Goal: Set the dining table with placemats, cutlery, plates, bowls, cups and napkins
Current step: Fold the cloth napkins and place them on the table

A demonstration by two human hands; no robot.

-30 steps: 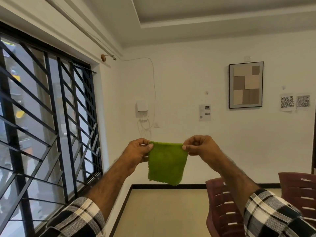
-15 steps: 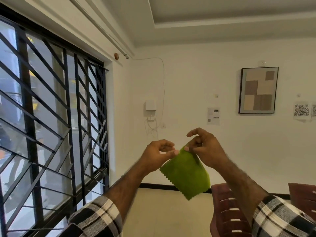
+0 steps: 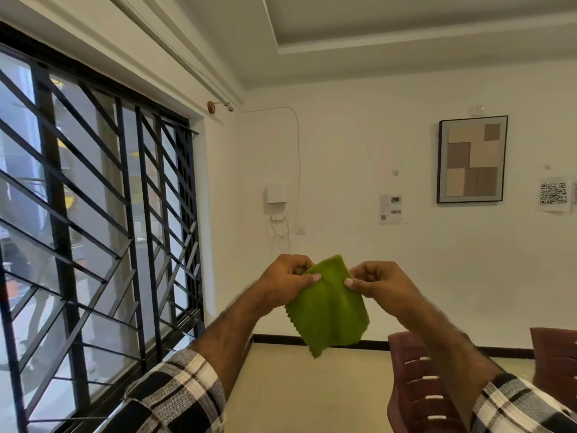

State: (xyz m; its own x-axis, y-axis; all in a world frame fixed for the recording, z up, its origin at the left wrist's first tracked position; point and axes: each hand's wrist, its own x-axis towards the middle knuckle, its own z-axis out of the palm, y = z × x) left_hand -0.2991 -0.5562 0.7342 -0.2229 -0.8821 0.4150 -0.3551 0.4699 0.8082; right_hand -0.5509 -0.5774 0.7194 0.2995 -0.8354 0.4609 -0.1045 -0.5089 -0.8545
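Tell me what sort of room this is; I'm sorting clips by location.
Likely a home dining or living room: barred window, framed picture on a white wall, maroon chairs. Both hands hold a green napkin.

My left hand (image 3: 288, 281) and right hand (image 3: 373, 281) pinch green napkin (image 3: 329, 310) by its upper edge, centre of frame, held up in air. Napkin hangs tilted, zigzag edge at bottom. Checked sleeves at lower corners. Barred window (image 3: 93, 229) fills left of frame. Framed picture (image 3: 471, 159) upper right on white wall. Maroon chairs (image 3: 418, 385) lower right.
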